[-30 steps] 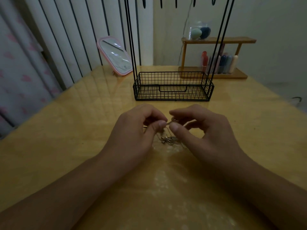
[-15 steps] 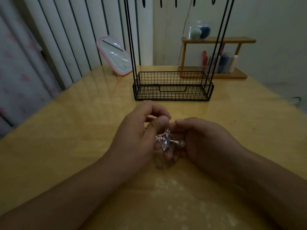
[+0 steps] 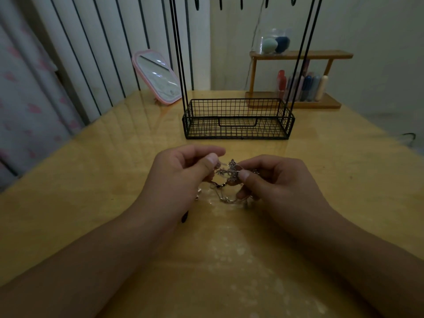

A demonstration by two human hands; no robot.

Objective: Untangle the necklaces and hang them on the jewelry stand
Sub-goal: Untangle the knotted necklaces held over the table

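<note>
Low over the table [image 3: 80,203], at centre: left hand [image 3: 181,177] and right hand [image 3: 275,180], close together. Between them, a knot of silver necklaces [image 3: 229,174]. Left thumb and forefinger pinched shut on the chain at 9 o'clock of the knot; right thumb and fingers clamped on it at 3 o'clock. Loose loops sagging toward 6 o'clock, touching or nearly touching the glossy top. At 12 o'clock, well apart: black wire jewelry stand [image 3: 237,131], bare hooks up top. At 11 o'clock, pink mirror [image 3: 158,76], tilted. At 1 o'clock, wooden shelf [image 3: 300,55].
</note>
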